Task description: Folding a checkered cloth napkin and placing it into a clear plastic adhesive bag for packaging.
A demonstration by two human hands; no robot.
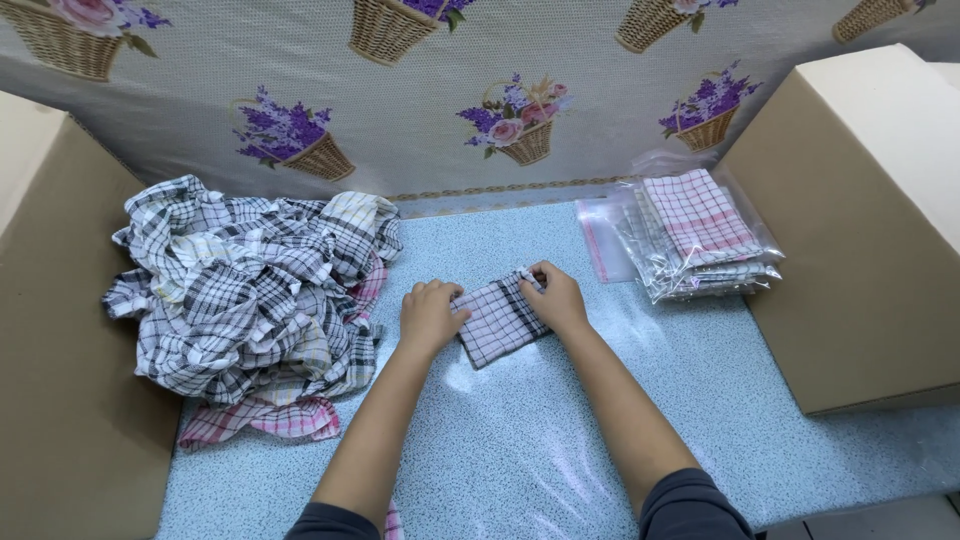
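Pressing the folded checked cloth flat mid-table, the left hand lay curled on its left edge while the right hand pinched its far corner; edges were best kept aligned.

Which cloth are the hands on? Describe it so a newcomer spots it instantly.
On the blue speckled table, between the loose checked heap and the bagged cloths, lies a small checked cloth. It alone is folded flat and unbagged, pinned by left hand and right hand.
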